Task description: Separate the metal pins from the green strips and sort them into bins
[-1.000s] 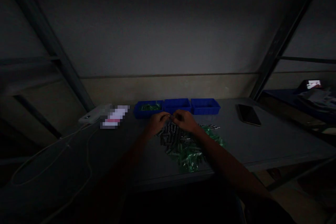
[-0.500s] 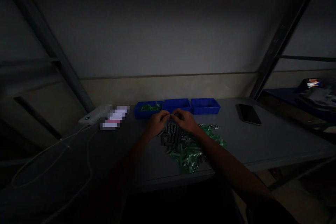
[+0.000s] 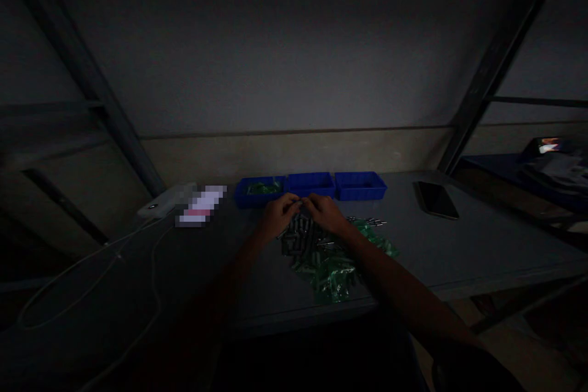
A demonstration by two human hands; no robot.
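In the dim head view, my left hand (image 3: pixel 278 214) and my right hand (image 3: pixel 325 213) meet fingertip to fingertip above the middle of the table. Both are closed in a pinch around a small metal part (image 3: pixel 299 202), too dark and small to name more exactly. Below them lies a heap of short grey metal cylinders (image 3: pixel 298 239). Small green plastic bags (image 3: pixel 337 278) are piled nearer to me, partly under my right forearm. Thin shiny metal pins (image 3: pixel 374 222) stick out to the right of my right wrist.
Behind my hands stand a blue bin with green bags (image 3: pixel 243 199), a middle blue bin (image 3: pixel 312 176) and a right blue bin (image 3: pixel 362 195). A dark phone (image 3: pixel 436 199) lies right. Left are a white device (image 3: pixel 160 203), a blurred-out lit screen (image 3: pixel 202 205) and white cables (image 3: pixel 156 282).
My fingertips have shifted slightly, and a bit more of the small part shows between them. The heap, bags and bins look the same.
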